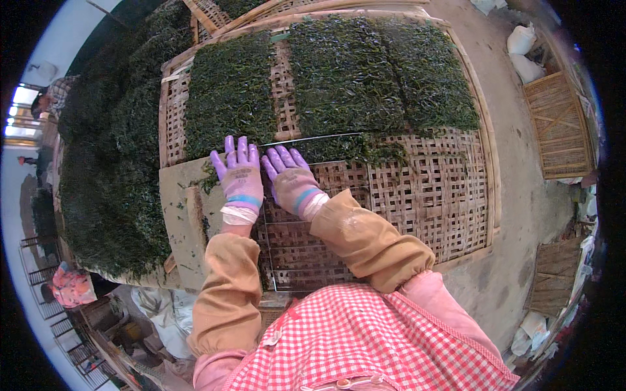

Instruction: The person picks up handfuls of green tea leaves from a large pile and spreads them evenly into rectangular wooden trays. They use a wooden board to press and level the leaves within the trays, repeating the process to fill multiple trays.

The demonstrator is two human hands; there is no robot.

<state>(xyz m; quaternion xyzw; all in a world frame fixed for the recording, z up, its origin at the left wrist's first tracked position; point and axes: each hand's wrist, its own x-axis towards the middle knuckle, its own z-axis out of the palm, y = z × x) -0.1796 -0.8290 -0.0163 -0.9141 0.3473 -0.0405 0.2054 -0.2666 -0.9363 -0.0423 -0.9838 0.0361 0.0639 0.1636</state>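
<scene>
Both hands wear purple-coated knit gloves. My left hand (238, 168) lies flat, fingers spread, at the lower edge of a dark green leafy layer, possibly seaweed (232, 93), over the corner of a tan board (183, 234). Beside it, my right hand (288, 173) rests palm down, fingertips near a thin metal rod (313, 139) and a narrow strip of the same greens (337, 149). A wire frame (320, 222) lies over the woven bamboo rack (430, 190) below my right hand. Neither hand visibly grips anything. Further rectangular layers of greens (347, 73) cover the rack's upper part.
A large heap of dark greens (117, 161) rises at the left. Two people, one in a patterned garment (71, 286) and one in plaid (63, 95), are at the far left. Wicker panels (560, 127) and white sacks (522, 39) stand at the right beyond the floor.
</scene>
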